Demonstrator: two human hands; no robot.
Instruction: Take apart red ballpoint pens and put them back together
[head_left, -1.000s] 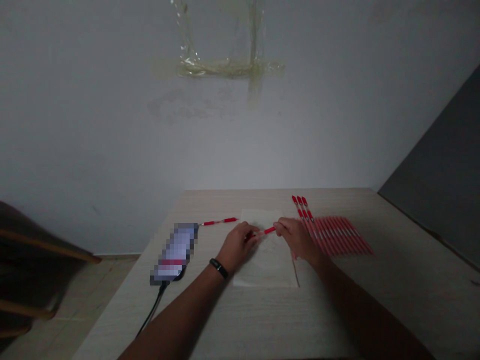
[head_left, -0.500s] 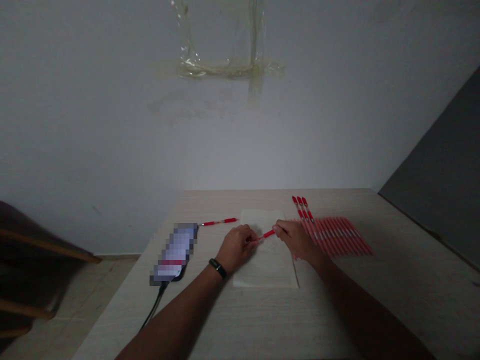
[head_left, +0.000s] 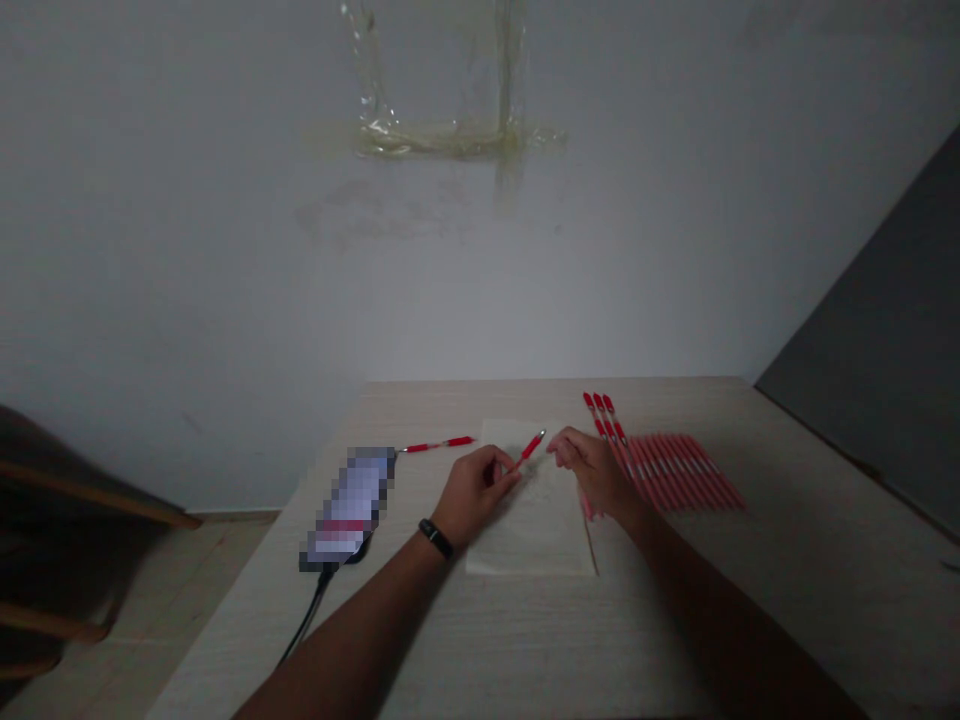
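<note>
My left hand [head_left: 480,490], wearing a black wristband, pinches a red pen [head_left: 532,446] between thumb and fingers. The pen slants up to the right, its silvery end pointing toward my right hand. Just to the right of that end, apart from it, is my right hand [head_left: 589,468], its fingers curled in and held together. Whether anything small sits between those fingertips I cannot make out. Under both hands lies a pale paper pad [head_left: 525,555]. Right of the pad, several pinkish-red pens [head_left: 686,470] lie side by side in a slanted row, partly hidden by my right hand.
Three darker red pens [head_left: 604,415] lie at the row's upper left. Another red pen [head_left: 439,444] rests left of the pad, near a phone [head_left: 349,505] with a black cable [head_left: 304,620]. A wall [head_left: 555,310] stands behind the table [head_left: 480,650].
My right hand has come off the pen's far end, baring a silvery end. The pen now tilts more steeply in my left hand, and the right fingers have curled inward.
</note>
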